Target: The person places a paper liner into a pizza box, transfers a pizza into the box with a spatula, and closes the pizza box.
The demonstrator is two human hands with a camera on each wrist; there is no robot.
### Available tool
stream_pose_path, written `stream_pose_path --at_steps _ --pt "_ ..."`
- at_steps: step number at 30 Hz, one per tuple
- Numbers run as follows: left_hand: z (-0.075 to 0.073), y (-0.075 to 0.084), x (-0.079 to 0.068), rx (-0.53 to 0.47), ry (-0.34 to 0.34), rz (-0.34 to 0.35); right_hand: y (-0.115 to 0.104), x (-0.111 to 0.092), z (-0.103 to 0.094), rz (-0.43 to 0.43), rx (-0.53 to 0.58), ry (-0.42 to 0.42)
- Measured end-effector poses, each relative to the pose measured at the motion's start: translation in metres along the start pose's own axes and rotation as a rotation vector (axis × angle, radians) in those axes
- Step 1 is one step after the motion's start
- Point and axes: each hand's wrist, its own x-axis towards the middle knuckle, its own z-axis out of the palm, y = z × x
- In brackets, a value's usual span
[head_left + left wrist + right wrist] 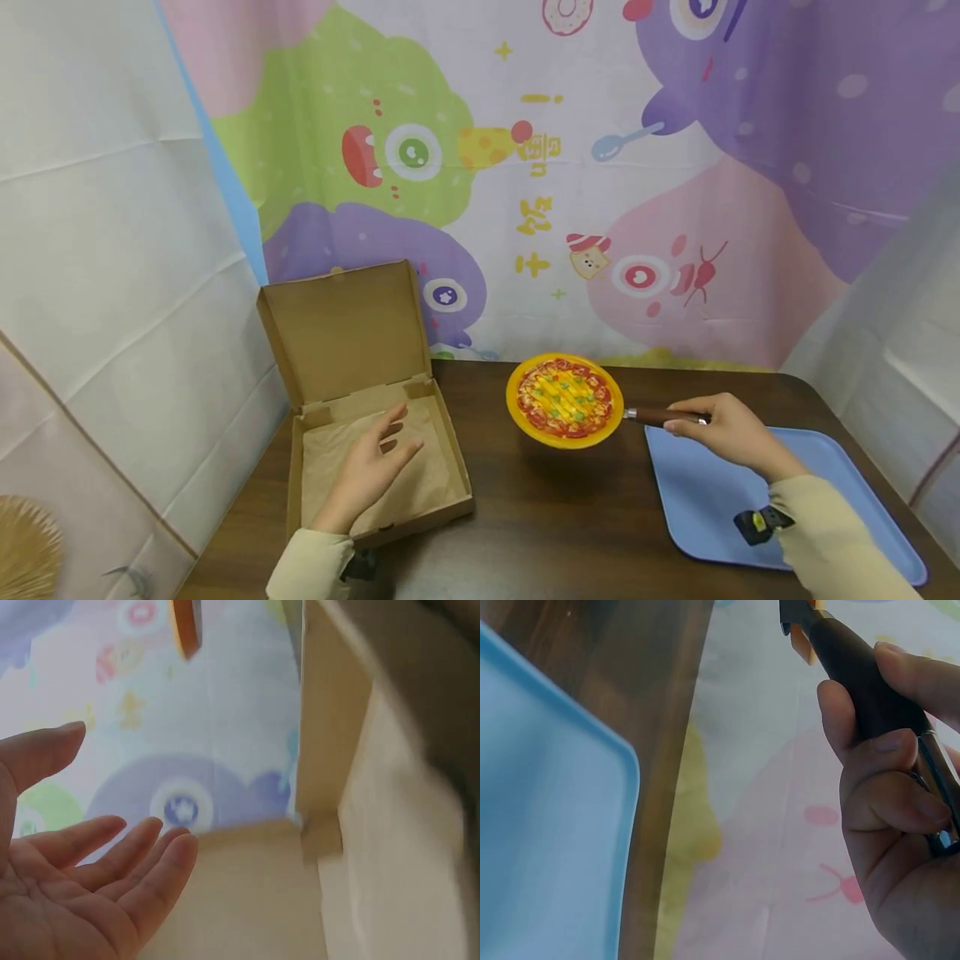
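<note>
Pale sleeves [836, 533] are framing our near view. Our right hand [731, 432] is gripping a dark handle [652, 415] with curled fingers, probably keeping the pizza [566, 398] steady above the desk [555, 525], between cardboard box [348, 333], left, and blue tray [690, 500], right. Over that open box, our left hand [369, 473] is hovering empty, fingers loosely spread.

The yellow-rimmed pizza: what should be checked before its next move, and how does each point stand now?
1. Right hand gripping the handle: ok.
2. Pizza clear of the table: ok, it is held up.
3. Pizza secure on its support: cannot tell, the underside is hidden.
4. Box open: ok, lid raised.
5. Left hand free: ok, holding nothing.
6. Pizza above the box, if it goes there: not ok, it is to the box's right.
</note>
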Motion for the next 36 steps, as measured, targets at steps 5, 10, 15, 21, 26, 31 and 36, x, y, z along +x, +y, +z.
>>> stream_pose_path --at_steps 5,10,15,21,26,31,36 --pt "-0.032 -0.012 -0.006 0.045 0.025 -0.016 -0.009 0.009 0.006 -0.002 0.045 -0.037" --pt "-0.059 -0.030 -0.013 0.098 0.052 -0.057 -0.014 0.018 0.015 -0.038 0.055 -0.044" --pt "-0.079 -0.050 -0.017 0.101 0.078 -0.142 -0.021 0.027 0.025 -0.074 0.083 -0.055" --pt "-0.089 -0.072 -0.022 0.106 0.103 -0.262 -0.033 0.039 0.038 -0.094 0.131 -0.084" --pt "-0.093 -0.085 -0.023 0.150 0.076 -0.323 -0.046 0.049 0.050 -0.117 0.146 -0.101" --pt "-0.097 -0.094 -0.025 0.227 0.042 -0.373 -0.059 0.060 0.067 -0.149 0.162 -0.118" --pt "-0.096 -0.104 -0.029 0.235 0.057 -0.368 -0.071 0.068 0.084 -0.172 0.176 -0.141"
